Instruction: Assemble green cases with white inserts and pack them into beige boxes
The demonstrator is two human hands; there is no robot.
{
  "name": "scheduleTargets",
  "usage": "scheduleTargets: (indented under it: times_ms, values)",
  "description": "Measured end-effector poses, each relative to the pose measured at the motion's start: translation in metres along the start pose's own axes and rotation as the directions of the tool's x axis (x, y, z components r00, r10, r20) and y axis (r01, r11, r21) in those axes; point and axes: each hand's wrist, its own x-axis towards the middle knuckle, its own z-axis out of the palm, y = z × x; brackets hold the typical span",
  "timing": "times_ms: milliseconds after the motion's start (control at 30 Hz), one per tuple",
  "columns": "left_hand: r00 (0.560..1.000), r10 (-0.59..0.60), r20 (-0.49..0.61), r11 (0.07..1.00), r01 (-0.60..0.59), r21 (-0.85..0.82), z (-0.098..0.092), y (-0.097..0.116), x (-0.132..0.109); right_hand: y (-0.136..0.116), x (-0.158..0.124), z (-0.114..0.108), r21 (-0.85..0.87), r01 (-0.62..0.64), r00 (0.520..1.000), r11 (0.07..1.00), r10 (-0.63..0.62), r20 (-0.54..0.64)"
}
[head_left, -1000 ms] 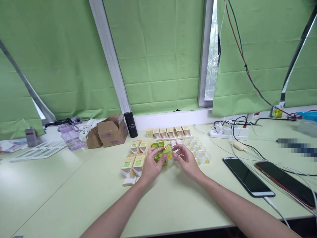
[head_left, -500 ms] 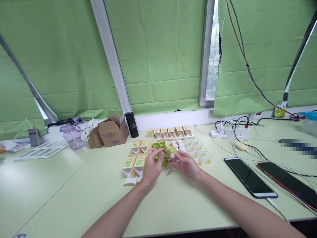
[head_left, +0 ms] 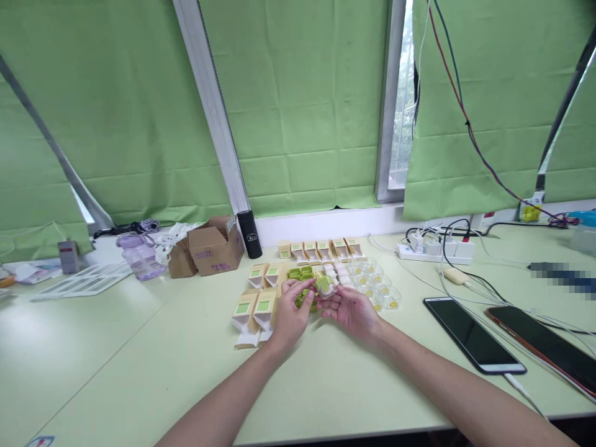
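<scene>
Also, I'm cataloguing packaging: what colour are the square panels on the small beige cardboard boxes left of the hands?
Green; head view, nearest panels.

i see bare table (head_left: 326, 385) between the arms (head_left: 226, 391), but boxes (head_left: 264, 308) crowd the left hand (head_left: 292, 315), clear cups (head_left: 382, 290) the right hand (head_left: 356, 315).

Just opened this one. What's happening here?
A person's left hand and right hand hold a small clear-and-green container between them, above the table. Green pieces sit just beyond the hands, with open cartons to the left and clear pieces to the right.
</scene>
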Motion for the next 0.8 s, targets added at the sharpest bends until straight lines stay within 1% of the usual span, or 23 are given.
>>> scheduleTargets:
  times_ms: [200, 300, 500, 567, 667, 800]
  values:
    - [1.0, -0.001, -0.018, 1.0, 0.001, 0.011, 0.001, -0.003, 0.0, -0.007, -0.002, 0.004, 0.016, 0.042, 0.999, 0.999, -0.041, -0.01]
    - [0.999, -0.004, -0.033, 1.0, 0.005, 0.021, 0.001, -0.005, 0.001, -0.012, -0.003, 0.007, -0.01, 0.08, 0.997, 0.997, -0.08, -0.018]
    - [0.999, 0.004, -0.042, 0.999, -0.002, 0.042, 0.0, -0.006, 0.004, -0.013, -0.004, 0.01, -0.069, 0.161, 0.981, 0.985, -0.167, -0.102]
    - [1.0, 0.007, -0.026, 1.0, -0.007, 0.001, 0.0, -0.007, 0.004, -0.011, -0.004, 0.009, -0.104, 0.189, 0.97, 0.976, -0.202, -0.134]
    - [1.0, -0.008, 0.011, 0.993, 0.009, -0.115, 0.002, -0.009, 0.006, -0.007, -0.003, 0.007, -0.176, 0.232, 0.954, 0.957, -0.259, -0.152]
    - [0.995, -0.094, 0.023, 0.958, 0.097, -0.271, 0.004, -0.009, 0.009, -0.004, -0.001, 0.005, -0.285, 0.289, 0.93, 0.914, -0.339, -0.145]
